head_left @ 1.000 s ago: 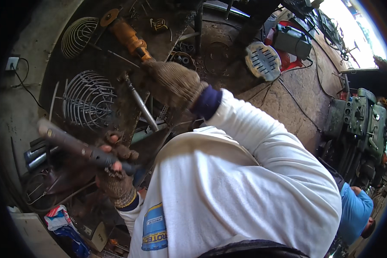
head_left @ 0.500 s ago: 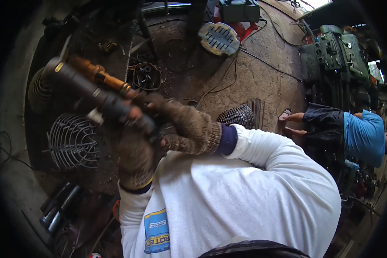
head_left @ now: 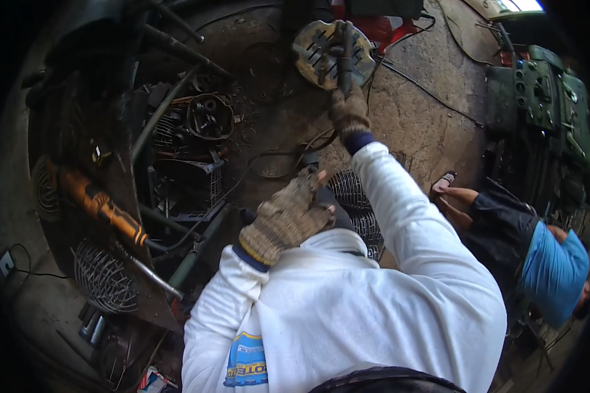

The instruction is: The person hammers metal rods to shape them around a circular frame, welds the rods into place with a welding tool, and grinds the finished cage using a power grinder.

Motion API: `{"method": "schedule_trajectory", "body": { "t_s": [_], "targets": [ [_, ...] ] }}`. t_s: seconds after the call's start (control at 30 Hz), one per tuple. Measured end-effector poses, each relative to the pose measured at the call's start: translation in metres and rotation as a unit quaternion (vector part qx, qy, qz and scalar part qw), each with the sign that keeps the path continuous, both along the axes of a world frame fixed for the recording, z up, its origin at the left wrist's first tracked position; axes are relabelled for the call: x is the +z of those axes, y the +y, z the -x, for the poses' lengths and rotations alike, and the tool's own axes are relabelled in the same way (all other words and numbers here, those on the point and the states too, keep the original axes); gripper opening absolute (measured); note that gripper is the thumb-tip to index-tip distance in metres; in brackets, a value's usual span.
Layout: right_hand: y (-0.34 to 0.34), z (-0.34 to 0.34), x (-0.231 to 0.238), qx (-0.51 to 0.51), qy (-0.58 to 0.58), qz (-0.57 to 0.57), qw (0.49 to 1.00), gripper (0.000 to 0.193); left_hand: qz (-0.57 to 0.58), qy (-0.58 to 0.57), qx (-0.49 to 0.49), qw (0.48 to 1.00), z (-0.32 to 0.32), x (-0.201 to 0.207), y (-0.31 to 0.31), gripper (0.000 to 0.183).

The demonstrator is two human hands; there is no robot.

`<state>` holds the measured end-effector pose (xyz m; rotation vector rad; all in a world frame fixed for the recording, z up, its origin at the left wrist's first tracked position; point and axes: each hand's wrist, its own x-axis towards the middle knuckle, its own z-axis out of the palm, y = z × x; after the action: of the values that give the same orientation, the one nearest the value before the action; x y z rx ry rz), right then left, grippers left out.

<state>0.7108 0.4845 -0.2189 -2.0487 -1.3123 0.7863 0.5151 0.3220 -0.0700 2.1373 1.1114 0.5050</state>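
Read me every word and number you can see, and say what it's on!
I won't copy printed words, but here's where I looked.
Blue-and-yellow patch on the white shirt: big yellow letters, partly showing; smaller print too blurred to read.
Red-and-white package, lower edge: any print is too blurred.
Dark tool in the right hand: no readable lettering.

Workshop interior around us: a stained, brownish floor [head_left: 432, 75] stretches toward a large green machine [head_left: 544, 98] at right; a grey wall [head_left: 18, 223] with a white socket [head_left: 6, 264] stands left, beside a dark worktable [head_left: 152, 308]; bright light fills an opening [head_left: 521, 5] at far right.
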Motion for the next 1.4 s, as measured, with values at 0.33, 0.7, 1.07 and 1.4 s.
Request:
{"method": "schedule_trajectory", "body": {
  "t_s": [0.33, 0.7, 1.07, 1.4],
  "targets": [
    [0.163, -0.054, -0.144, -0.012, -0.2, 0.123, 0.972, 0.066, 0.341, -0.001, 0.339, 0.877, 0.057, -0.004, -0.047, 0.054],
    [0.157, -0.044, -0.14, 0.144, -0.367, 0.1, 0.914, 0.068, 0.11, 0.079, 0.368, 0.92, 0.098, 0.109, -0.061, 0.045],
    [-0.083, 0.2, 0.163, 0.402, 0.397, -0.171, 0.808, 0.061, -0.092, 0.04, 0.726, 0.681, 0.349, 0.229, -0.21, 0.044],
    [-0.235, 0.385, 0.25, 0.617, -0.098, 0.026, 0.78, 0.072, 0.106, 0.019, 0.609, 0.786, 0.549, 0.127, -0.226, 0.053]
  ]
}}
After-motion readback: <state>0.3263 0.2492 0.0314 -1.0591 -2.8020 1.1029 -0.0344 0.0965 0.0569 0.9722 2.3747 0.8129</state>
